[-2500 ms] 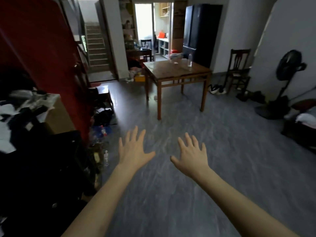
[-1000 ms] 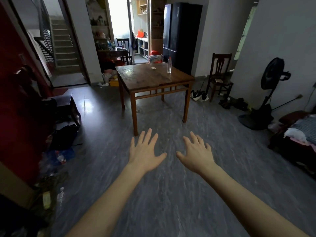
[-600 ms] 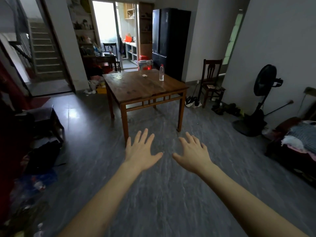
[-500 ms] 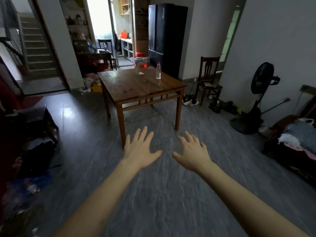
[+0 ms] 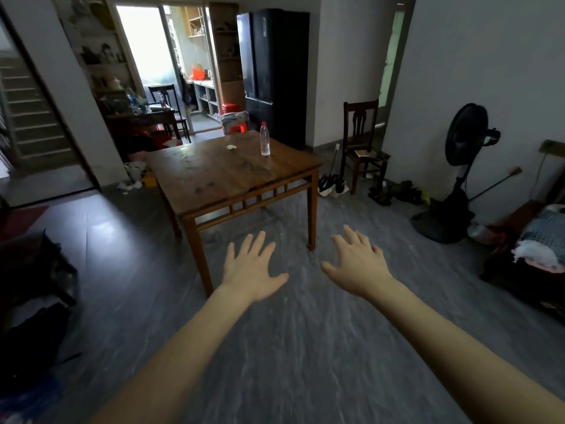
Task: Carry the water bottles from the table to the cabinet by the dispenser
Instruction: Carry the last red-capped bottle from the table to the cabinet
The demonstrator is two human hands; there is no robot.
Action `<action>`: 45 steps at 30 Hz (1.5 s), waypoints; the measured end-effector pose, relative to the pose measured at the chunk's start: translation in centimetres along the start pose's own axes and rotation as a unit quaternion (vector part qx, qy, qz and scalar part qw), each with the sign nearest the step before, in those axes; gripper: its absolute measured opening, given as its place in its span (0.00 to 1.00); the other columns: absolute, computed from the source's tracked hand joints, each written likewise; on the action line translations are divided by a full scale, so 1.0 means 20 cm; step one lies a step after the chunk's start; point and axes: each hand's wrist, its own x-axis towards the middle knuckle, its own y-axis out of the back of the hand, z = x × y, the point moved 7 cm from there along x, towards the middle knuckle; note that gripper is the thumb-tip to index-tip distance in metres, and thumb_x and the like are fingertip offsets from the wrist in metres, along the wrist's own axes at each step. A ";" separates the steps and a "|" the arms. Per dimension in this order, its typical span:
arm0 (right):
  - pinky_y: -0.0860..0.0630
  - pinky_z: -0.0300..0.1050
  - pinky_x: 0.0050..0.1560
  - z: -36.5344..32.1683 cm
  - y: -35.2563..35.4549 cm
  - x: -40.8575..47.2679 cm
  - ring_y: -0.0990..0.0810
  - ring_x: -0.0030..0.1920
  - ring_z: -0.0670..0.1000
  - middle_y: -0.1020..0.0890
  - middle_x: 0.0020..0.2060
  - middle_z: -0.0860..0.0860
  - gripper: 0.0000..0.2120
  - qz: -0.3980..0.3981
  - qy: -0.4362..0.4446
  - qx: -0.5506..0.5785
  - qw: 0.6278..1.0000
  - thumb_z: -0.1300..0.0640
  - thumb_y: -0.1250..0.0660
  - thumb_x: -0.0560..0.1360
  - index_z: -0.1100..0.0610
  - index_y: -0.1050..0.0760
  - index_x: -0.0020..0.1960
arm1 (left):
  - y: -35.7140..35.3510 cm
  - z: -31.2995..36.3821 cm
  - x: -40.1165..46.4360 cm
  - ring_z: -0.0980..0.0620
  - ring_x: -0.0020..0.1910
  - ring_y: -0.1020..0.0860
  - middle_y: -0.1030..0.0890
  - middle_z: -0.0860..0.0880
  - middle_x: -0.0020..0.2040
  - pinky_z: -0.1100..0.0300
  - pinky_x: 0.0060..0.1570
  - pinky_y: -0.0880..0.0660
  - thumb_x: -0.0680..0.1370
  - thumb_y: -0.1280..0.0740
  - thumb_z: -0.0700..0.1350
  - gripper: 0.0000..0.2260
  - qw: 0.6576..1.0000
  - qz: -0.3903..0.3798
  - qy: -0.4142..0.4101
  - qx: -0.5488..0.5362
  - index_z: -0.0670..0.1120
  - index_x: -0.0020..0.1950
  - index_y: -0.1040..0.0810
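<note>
Reaching forward with both hands empty: left hand (image 5: pixel 253 270) and right hand (image 5: pixel 357 267) spread flat, fingers straight, well short of the desk (image 5: pixel 214 179). One water bottle (image 5: pixel 264 139) stands upright near the desk's far edge. Looks clear thin plastic, probably light, crushable, smooth; grip around mid-body, below the cap.

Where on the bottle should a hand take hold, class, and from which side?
Probably round the middle of the bottle, coming side-on from the table's right edge. It stands upright, slim and round near that far right corner, with nothing beside it on that side.
</note>
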 end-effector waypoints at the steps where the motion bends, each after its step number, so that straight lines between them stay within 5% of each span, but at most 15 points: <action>1: 0.44 0.62 0.76 0.03 0.02 0.10 0.51 0.80 0.57 0.50 0.81 0.53 0.33 0.000 0.001 0.003 1.000 0.38 0.40 0.77 0.50 0.42 0.78 | 0.03 0.01 0.11 0.48 0.82 0.59 0.60 0.50 0.83 0.42 0.79 0.59 0.79 0.47 0.70 0.38 1.000 0.003 0.002 0.000 0.54 0.83 0.53; 10: 0.44 0.63 0.76 0.18 0.14 0.94 0.49 0.80 0.57 0.48 0.80 0.52 0.33 -0.006 0.018 0.020 1.000 0.39 0.40 0.78 0.50 0.43 0.79 | 0.19 0.07 0.92 0.48 0.82 0.61 0.61 0.51 0.83 0.42 0.78 0.62 0.79 0.47 0.71 0.37 1.000 -0.002 0.025 0.005 0.56 0.83 0.53; 33: 0.43 0.62 0.75 -0.06 -0.09 2.86 0.49 0.80 0.57 0.50 0.81 0.52 0.33 -0.069 0.023 0.039 0.997 0.40 0.42 0.79 0.49 0.45 0.80 | 0.20 -0.61 2.79 0.46 0.82 0.59 0.60 0.49 0.83 0.40 0.79 0.56 0.82 0.46 0.64 0.32 0.997 -0.059 0.006 0.050 0.55 0.83 0.52; 45: 0.44 0.60 0.75 0.03 -0.13 3.69 0.49 0.79 0.56 0.50 0.81 0.50 0.31 -0.092 0.016 0.048 0.995 0.41 0.42 0.79 0.48 0.44 0.79 | 0.20 -0.69 3.69 0.46 0.82 0.59 0.61 0.49 0.83 0.41 0.79 0.57 0.83 0.44 0.61 0.32 0.995 -0.080 -0.030 0.055 0.54 0.83 0.52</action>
